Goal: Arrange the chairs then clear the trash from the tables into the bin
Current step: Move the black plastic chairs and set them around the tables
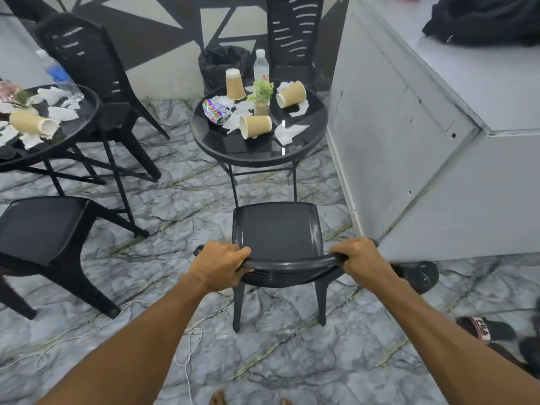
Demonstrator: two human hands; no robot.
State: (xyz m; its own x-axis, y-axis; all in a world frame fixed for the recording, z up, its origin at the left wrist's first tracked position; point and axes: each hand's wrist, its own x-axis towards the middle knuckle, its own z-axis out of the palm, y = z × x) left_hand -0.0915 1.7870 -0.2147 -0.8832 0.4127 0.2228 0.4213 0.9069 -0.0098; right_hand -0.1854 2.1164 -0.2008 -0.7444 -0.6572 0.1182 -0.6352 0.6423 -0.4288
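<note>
Left hand (219,266), right hand (358,258) around chair (277,229) backrest, perhaps tilted.

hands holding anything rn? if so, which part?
Yes. Both grip the black chair by the top rail of its backrest: left hand near the rail's left end, right hand near its right end, fingers curled over the edge.

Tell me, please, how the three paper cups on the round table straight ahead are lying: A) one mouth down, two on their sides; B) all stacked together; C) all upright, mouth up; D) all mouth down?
A: the far cup stands mouth down, while the right cup and the near cup lie on their sides on the table.
</note>
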